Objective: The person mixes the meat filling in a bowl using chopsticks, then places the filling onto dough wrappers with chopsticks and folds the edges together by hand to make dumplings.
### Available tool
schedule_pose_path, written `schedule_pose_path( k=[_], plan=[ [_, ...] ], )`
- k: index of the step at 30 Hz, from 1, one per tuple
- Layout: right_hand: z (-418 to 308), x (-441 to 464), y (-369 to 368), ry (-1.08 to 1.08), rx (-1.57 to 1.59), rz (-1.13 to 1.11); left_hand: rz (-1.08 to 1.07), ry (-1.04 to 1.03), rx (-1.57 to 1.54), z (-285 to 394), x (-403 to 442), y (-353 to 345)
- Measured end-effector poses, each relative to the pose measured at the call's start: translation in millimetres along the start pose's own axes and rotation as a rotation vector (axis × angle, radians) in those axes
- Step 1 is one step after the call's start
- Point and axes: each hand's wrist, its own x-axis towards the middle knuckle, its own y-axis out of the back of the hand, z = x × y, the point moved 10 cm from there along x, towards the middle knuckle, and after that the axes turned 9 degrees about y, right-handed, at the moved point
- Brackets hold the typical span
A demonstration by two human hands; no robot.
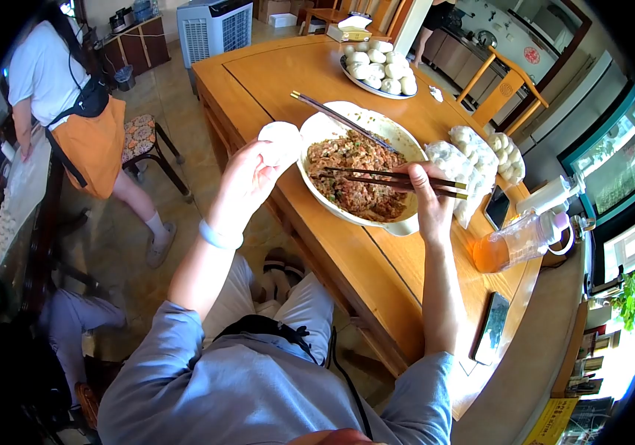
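Note:
A thin round white dough wrapper [280, 144] lies in my left hand [249, 178], held up at the left rim of a large white bowl [320, 194]. My right hand [430, 199] grips a pair of dark chopsticks [384, 178] over the bowl's right side, their tips at the minced filling [354, 167]. A second pair of chopsticks [332, 113] rests across the bowl's far rim and reaches down into it. Behind the bowl, a plate [357, 80] is piled with white buns [377, 65].
Right of the bowl are plastic bags of buns [466, 159], a bottle of orange liquid [507, 245] and two phones, one near [491, 328], one farther [497, 206]. A tissue box [349, 33] stands at the back. A person [73, 89] stands left beside a stool [139, 137].

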Motion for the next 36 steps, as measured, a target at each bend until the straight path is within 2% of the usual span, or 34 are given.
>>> schedule_pose_path(
  k=[4,6,10,13,19,21,22,23,27,31,34,36],
  plan=[
    [8.0,-4.8,-12.5,-0.013,-0.003,-0.015,-0.001,0.007,0.049,-0.6,2.1,7.1],
    [16.4,-5.9,-14.5,-0.002,-0.148,-0.063,-0.004,-0.011,0.059,0.8,2.1,9.8],
    [33.6,-7.3,-1.8,-0.131,0.096,0.089,0.037,-0.02,0.02,3.7,-3.9,8.7],
    [39.6,-4.7,14.6,-0.154,0.152,0.192,0.09,0.0,-0.029,4.7,-11.6,0.9],
    [41.3,0.6,52.2,-0.163,0.267,0.343,0.028,0.016,-0.038,1.8,-9.4,-4.4],
    [30.6,1.6,56.7,-0.153,0.285,0.367,-0.091,0.034,-0.049,-1.4,-6.9,-13.9],
    [26.0,3.5,56.5,-0.137,0.31,0.357,-0.152,0.042,-0.054,-1.5,-7.2,-21.4],
    [22.0,5.1,57.6,-0.121,0.334,0.347,-0.105,0.046,-0.034,-5.4,-7.3,-21.4],
    [8.8,7.5,54.0,-0.067,0.439,0.334,-0.277,0.17,-0.144,-20.4,-6.6,-46.1],
    [4.6,6.7,43.6,-0.06,0.506,0.278,-0.191,0.248,-0.151,-38.3,-6.5,-52.8],
    [5.4,7.6,39.2,-0.053,0.426,0.15,-0.242,0.274,-0.263,-41.9,-11.8,-67.4],
    [-1.2,7.9,36.8,-0.033,0.37,0.083,-0.236,0.26,-0.218,-44.4,-11.1,-60.9]
  ],
)
